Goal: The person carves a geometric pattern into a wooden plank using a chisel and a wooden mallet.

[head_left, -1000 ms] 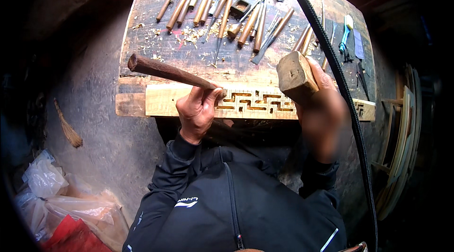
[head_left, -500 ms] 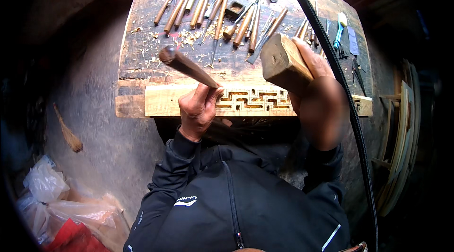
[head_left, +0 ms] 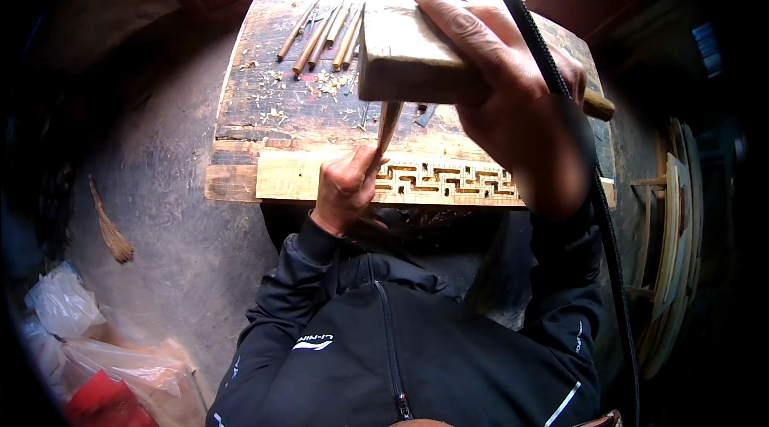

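My left hand [head_left: 344, 187] is closed around a chisel [head_left: 389, 122], whose wooden handle rises nearly upright. Its blade is hidden by my fingers, at the left end of the carved pattern. A pale wooden board [head_left: 292, 175] lies along the bench's near edge, cut with a geometric fretwork of slots and grooves. My right hand [head_left: 513, 66] grips a blocky wooden mallet [head_left: 412, 54], raised over the bench. The mallet head covers the chisel's top end; whether the two touch I cannot tell.
Several wood-handled carving tools [head_left: 308, 46] lie on the worn workbench [head_left: 240, 106] among shavings [head_left: 328, 84]. A black cable [head_left: 601, 187] hangs down the right side. On the floor at left are a small broom [head_left: 112, 227] and plastic bags [head_left: 68, 303]. Curved boards [head_left: 677, 243] stand at right.
The mallet has swung up and left, over the chisel's top. The chisel has gone from leaning left to nearly upright, still in my left hand. The view has shifted slightly.
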The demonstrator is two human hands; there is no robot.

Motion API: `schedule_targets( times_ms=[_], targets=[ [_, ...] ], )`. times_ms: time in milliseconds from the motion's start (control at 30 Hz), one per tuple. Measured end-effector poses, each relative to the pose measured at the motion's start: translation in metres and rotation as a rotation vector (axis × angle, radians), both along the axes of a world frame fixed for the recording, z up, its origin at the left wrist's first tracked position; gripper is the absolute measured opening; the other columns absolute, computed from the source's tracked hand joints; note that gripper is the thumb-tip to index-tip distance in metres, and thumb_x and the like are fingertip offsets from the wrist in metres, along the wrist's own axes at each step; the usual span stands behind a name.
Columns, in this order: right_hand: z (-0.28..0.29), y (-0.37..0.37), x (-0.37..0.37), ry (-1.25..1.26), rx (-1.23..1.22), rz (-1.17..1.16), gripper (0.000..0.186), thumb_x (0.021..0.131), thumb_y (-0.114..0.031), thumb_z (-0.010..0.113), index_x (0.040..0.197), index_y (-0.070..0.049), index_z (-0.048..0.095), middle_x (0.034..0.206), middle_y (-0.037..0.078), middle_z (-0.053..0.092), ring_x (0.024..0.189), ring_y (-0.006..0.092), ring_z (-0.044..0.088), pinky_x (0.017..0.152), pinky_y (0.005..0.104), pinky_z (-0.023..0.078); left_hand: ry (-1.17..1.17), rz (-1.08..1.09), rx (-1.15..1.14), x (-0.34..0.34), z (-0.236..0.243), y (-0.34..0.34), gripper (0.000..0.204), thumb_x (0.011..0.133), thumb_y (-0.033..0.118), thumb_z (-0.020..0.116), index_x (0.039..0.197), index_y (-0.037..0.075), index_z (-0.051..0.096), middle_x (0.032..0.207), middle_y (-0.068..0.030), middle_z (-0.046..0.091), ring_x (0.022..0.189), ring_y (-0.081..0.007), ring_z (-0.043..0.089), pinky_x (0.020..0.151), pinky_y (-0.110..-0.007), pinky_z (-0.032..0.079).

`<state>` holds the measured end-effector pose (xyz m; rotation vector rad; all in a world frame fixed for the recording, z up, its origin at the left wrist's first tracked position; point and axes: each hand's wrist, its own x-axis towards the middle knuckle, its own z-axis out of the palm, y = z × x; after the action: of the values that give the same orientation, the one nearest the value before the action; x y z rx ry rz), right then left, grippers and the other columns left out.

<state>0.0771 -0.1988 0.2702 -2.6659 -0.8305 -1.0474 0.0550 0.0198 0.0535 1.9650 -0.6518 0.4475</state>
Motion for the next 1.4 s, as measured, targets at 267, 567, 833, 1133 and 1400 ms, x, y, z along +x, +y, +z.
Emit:
schedule_targets(
  times_ms=[267, 567, 833, 1133, 1400],
  targets=[
    [-0.002, -0.011, -0.006, -0.026, 0.016, 0.027, 0.055, 0.096, -0.018, 0.086, 0.149, -0.014, 0.070, 0.119, 0.011, 0.079, 0.102, 0.0252, 0.080, 0.088, 0.0363, 0.065, -0.048, 0.002, 0.041, -0.001, -0.007, 0.000, 0.019, 0.096, -0.001, 0.080, 0.110, 0.002, 0.068, 0.078, -0.0198, 0.065, 0.071, -0.0435, 0.067, 0.063, -0.048, 0.051],
    [-0.015, -0.010, -0.016, -0.119, 0.141, 0.038, 0.054, 0.091, -0.030, 0.092, 0.141, -0.014, 0.077, 0.109, 0.013, 0.081, 0.089, 0.0258, 0.081, 0.077, 0.0382, 0.066, -0.097, 0.029, 0.043, -0.001, -0.005, -0.003, 0.019, 0.096, 0.001, 0.080, 0.112, 0.003, 0.070, 0.080, -0.0199, 0.067, 0.071, -0.0437, 0.067, 0.063, -0.047, 0.052],
    [-0.050, -0.022, -0.027, -0.111, 0.299, -0.039, 0.058, 0.087, -0.026, 0.094, 0.140, -0.009, 0.077, 0.105, 0.014, 0.080, 0.092, 0.0298, 0.081, 0.079, 0.0402, 0.064, 0.393, 0.282, -0.639, 0.005, -0.024, 0.024, 0.011, 0.113, 0.002, 0.065, 0.123, -0.003, 0.067, 0.108, -0.0102, 0.080, 0.097, -0.0167, 0.077, 0.091, -0.032, 0.063],
    [-0.090, -0.048, -0.050, 0.121, 0.443, -0.107, 0.059, 0.086, -0.012, 0.088, 0.143, -0.007, 0.073, 0.116, 0.018, 0.080, 0.100, 0.0365, 0.080, 0.088, 0.0422, 0.063, 0.400, 0.151, -0.291, -0.014, -0.016, 0.022, 0.011, 0.112, 0.001, 0.067, 0.122, 0.001, 0.063, 0.114, -0.0123, 0.082, 0.103, -0.0133, 0.075, 0.095, -0.029, 0.060],
    [-0.113, -0.061, -0.053, 0.177, 0.514, -0.134, 0.058, 0.088, -0.015, 0.087, 0.143, -0.007, 0.072, 0.116, 0.018, 0.079, 0.101, 0.0379, 0.079, 0.087, 0.0425, 0.062, 0.387, 0.233, -0.242, -0.031, -0.014, 0.008, 0.018, 0.115, 0.001, 0.061, 0.127, 0.002, 0.048, 0.123, -0.0192, 0.081, 0.118, -0.0218, 0.076, 0.109, -0.034, 0.056]
  ],
)
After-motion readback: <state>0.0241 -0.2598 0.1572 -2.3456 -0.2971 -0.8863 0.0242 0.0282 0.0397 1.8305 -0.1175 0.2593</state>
